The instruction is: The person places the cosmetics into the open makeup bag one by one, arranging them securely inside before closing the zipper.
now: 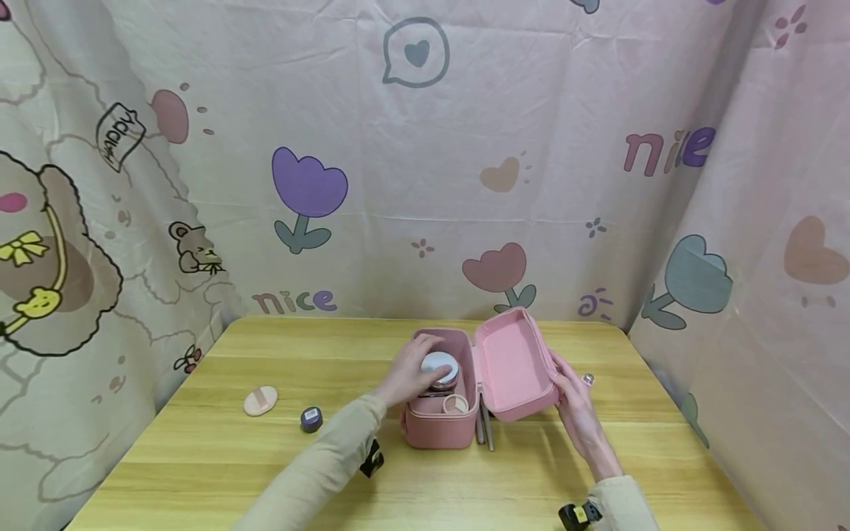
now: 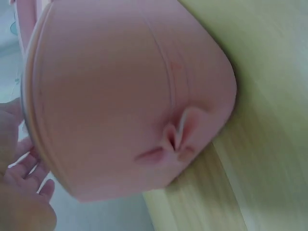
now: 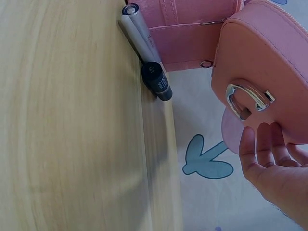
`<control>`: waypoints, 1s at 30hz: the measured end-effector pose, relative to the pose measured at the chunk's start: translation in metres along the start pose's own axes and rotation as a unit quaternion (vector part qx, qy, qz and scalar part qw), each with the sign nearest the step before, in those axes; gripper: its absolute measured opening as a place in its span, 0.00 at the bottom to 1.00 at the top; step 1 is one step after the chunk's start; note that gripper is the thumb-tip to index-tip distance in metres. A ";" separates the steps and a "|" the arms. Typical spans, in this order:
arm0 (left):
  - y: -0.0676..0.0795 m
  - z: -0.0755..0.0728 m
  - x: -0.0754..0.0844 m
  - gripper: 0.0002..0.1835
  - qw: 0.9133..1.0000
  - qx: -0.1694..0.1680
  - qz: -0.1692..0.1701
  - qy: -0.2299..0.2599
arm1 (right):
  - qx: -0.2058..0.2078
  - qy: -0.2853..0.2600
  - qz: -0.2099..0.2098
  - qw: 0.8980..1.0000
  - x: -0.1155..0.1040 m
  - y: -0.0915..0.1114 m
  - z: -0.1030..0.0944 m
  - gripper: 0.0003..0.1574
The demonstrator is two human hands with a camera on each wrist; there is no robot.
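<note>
A pink zip case stands on the wooden table, its lid folded out to the right. My left hand reaches inside and grips a round compact with a whitish top, thumb across its near side. In the left wrist view the case wall with its bow hides what that hand holds. A small round cream-coloured item lies in the case near its front. My right hand holds the lid by its outer edge. In the right wrist view its fingers touch the lid's outside below a metal-trimmed handle.
Slim grey tubes lie beside the case on its right, with a black-capped one among them. To the left are a round powder puff and a small dark jar. A small shiny thing shows beyond my right hand.
</note>
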State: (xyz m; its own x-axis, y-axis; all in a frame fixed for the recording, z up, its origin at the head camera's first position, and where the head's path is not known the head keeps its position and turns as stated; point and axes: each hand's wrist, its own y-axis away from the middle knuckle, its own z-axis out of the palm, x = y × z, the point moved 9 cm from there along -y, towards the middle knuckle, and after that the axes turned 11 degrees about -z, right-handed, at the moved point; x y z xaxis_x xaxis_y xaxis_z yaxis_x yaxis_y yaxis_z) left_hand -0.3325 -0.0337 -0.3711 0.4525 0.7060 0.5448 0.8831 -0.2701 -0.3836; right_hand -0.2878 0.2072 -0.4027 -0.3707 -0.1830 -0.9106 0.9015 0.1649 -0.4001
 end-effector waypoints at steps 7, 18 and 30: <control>0.002 -0.027 -0.015 0.28 0.998 0.027 -0.018 0.050 | -0.002 -0.002 -0.003 1.000 0.000 0.001 0.000 0.32; 0.008 -0.062 -0.051 0.30 0.996 0.026 -0.057 0.069 | -0.002 -0.008 -0.003 1.000 0.001 0.000 0.000 0.33; 0.032 -0.099 -0.097 0.35 0.992 -0.029 -0.110 0.047 | 0.000 -0.009 0.000 1.000 0.001 0.001 -0.001 0.33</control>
State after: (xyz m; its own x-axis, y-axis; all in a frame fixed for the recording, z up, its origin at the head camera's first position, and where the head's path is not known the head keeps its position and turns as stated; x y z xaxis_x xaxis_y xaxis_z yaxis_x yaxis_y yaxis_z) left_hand -0.3354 -0.1755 -0.3624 0.2555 0.6884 0.6789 0.9661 -0.1549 -0.2065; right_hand -0.2878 0.2079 -0.4041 -0.3670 -0.2009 -0.9083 0.9011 0.1658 -0.4007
